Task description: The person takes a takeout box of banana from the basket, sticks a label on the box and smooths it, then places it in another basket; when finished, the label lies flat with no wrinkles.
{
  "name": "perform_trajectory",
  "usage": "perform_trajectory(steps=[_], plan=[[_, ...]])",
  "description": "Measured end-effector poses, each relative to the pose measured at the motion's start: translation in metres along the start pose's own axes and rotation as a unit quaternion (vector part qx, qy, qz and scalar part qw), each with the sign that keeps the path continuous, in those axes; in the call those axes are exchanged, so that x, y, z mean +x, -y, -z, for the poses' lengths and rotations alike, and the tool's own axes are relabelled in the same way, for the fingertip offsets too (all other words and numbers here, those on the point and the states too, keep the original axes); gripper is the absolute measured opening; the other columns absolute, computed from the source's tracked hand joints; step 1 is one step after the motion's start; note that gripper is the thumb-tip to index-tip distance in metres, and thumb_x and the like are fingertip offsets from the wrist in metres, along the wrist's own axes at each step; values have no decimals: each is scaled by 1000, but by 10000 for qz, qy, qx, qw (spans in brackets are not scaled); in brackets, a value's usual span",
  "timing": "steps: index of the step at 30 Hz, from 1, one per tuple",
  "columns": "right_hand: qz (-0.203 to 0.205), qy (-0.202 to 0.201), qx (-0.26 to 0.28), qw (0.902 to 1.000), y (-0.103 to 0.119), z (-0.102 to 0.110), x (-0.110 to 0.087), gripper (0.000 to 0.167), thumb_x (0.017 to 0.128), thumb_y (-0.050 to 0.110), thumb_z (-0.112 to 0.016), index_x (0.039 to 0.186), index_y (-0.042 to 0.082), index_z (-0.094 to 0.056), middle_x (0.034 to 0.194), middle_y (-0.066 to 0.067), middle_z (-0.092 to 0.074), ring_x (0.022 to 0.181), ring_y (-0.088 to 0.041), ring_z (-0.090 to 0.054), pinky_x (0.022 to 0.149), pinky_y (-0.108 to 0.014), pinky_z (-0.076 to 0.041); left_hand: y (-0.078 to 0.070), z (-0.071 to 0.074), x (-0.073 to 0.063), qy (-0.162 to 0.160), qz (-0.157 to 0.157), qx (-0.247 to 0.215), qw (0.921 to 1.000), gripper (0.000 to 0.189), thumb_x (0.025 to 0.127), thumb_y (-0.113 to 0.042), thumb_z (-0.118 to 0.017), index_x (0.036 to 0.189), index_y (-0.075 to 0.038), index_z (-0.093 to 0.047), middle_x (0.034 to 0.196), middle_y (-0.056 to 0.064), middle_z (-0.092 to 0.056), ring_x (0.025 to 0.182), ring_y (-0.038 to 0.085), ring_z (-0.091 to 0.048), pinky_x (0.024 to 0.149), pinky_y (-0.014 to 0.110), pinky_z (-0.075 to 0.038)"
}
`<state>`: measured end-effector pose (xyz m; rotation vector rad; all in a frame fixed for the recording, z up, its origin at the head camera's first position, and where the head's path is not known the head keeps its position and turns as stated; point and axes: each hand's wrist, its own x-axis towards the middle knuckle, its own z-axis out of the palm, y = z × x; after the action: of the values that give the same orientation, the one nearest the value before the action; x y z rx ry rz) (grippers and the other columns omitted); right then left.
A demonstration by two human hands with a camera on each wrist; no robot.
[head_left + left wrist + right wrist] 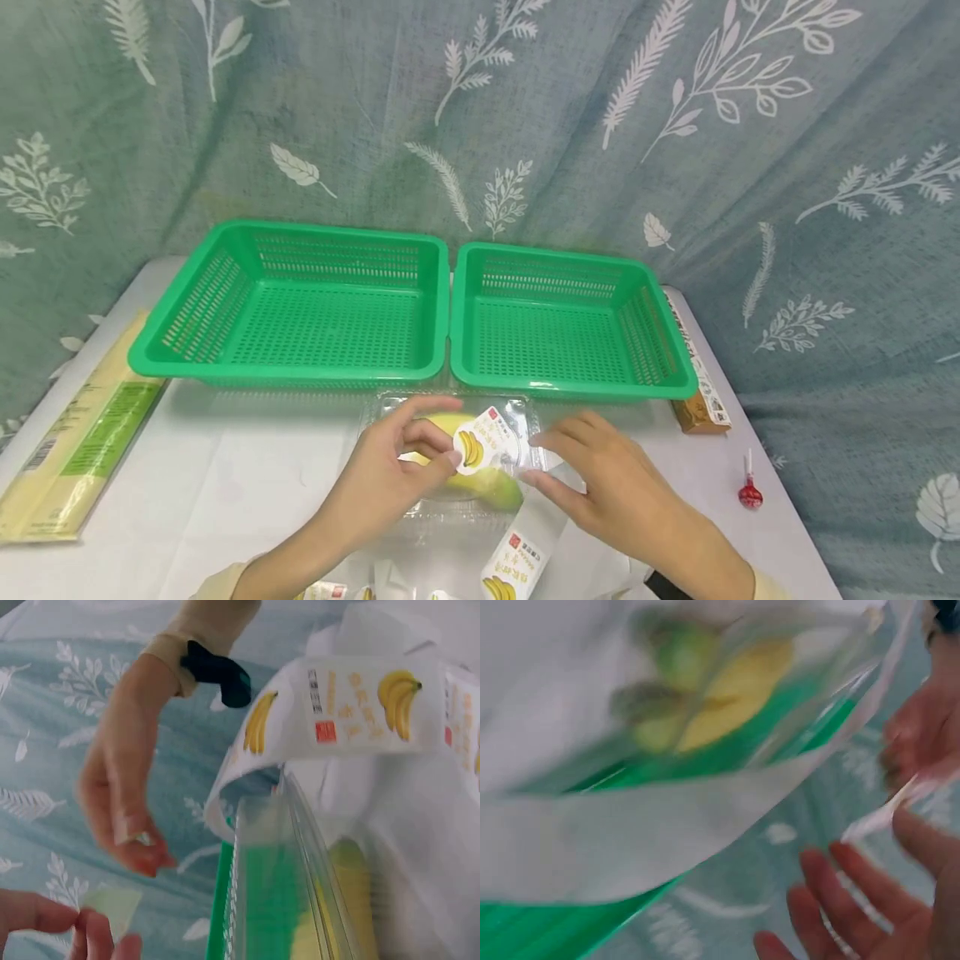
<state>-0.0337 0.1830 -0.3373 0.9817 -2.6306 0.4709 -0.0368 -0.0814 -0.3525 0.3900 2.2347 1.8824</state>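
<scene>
Your left hand [390, 483] pinches the banana sticker [483, 442] on the clear box [457, 508]; your right hand [615, 492], fingers relaxed, steadies the box's edge. Press the sticker flat.

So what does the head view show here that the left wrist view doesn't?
Only the head view shows both green baskets, the yellow packet at the table's left edge, the red lollipop and the left hand pinching the banana sticker. Only the left wrist view shows the strip of banana labels close up. Both show the clear box and the right hand.
</scene>
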Motion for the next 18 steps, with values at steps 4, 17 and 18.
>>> perform_trajectory(steps=[4, 17, 18], plan=[[-500, 1113, 246, 9922, -23, 5, -10, 36, 96, 44, -65, 119, 17, -69, 116, 8, -68, 115, -11, -61, 95, -37, -56, 5, 8, 2, 327, -104, -118, 9993, 50, 89, -7, -70, 136, -14, -54, 91, 9, -71, 88, 13, -67, 74, 30, -61], [-1142, 3109, 1898, 9243, -52, 12, -39, 17, 100, 34, -62, 94, 24, -74, 71, 21, -59, 64, 8, -49, 61, -18, -46, 12, 30, 11, 1188, -12, 39, 9929, 49, 92, -8, -65, 140, -11, -51, 95, 13, -69, 89, 17, -71, 82, 37, -61], [-1168, 3165, 1872, 9226, -52, 11, -40, 14, 98, 31, -64, 94, 22, -74, 70, 19, -57, 63, 7, -47, 59, -18, -44, 12, 30, 12, 1247, 9, 2, 9922, 49, 93, -9, -65, 140, -10, -50, 95, 13, -69, 90, 17, -71, 83, 38, -61]])
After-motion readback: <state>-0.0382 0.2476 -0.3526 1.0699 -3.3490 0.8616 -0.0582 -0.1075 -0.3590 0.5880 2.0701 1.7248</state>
